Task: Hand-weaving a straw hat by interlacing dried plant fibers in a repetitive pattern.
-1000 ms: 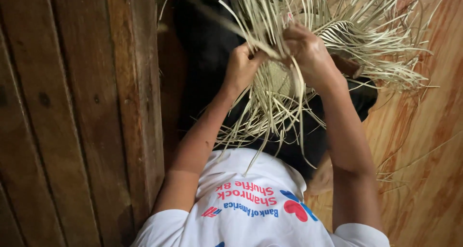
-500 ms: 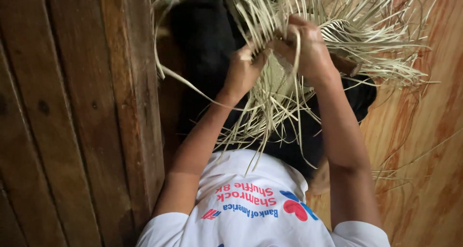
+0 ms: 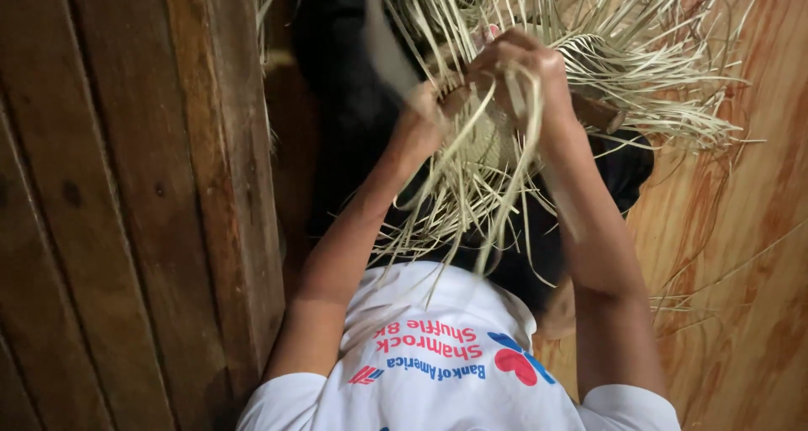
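Note:
A half-woven piece of pale straw (image 3: 488, 145) lies in my lap, with many loose strips (image 3: 665, 77) fanning out to the right and down over my black trousers (image 3: 345, 103). My left hand (image 3: 421, 115) is blurred and closed around strips near the woven middle. My right hand (image 3: 526, 65) is just right of it, fingers curled over several strips, one of which loops down past my wrist. The two hands almost touch. The woven centre is mostly hidden behind them.
A dark wooden plank wall (image 3: 126, 204) fills the left side. A reddish wooden floor (image 3: 749, 246) runs along the right, with stray straw strips lying on it. My white printed shirt (image 3: 438, 364) fills the bottom.
Both hands have drawn closer together over the weave. The left hand has shifted right and is now blurred. Loose strips have swung down over my right wrist.

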